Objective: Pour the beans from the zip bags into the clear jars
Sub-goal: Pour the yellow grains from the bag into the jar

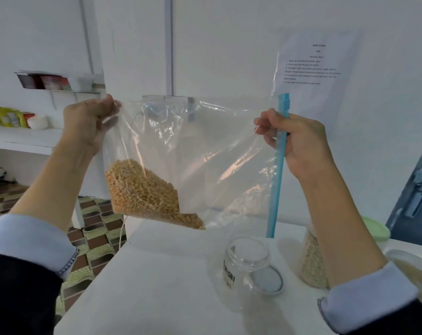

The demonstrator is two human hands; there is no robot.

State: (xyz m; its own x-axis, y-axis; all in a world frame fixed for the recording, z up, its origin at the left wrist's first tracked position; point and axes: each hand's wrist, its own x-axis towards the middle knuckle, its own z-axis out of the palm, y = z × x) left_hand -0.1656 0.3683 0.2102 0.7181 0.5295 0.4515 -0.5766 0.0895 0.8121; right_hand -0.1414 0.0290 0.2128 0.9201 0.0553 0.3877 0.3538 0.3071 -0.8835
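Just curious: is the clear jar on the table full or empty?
Empty: the clear jar shows only see-through walls, its mouth uncovered.

You hold a clear zip bag up in the air with 2 hands, turned sideways. Your left hand pinches one upper corner, and your right hand grips the blue zip strip, which runs almost vertical. The yellow beans sit together in the lower left corner of the bag. Below, on the white table, 1 empty clear jar stands open, with its lid lying just behind it. Near your right wrist stands another jar with pale grains.
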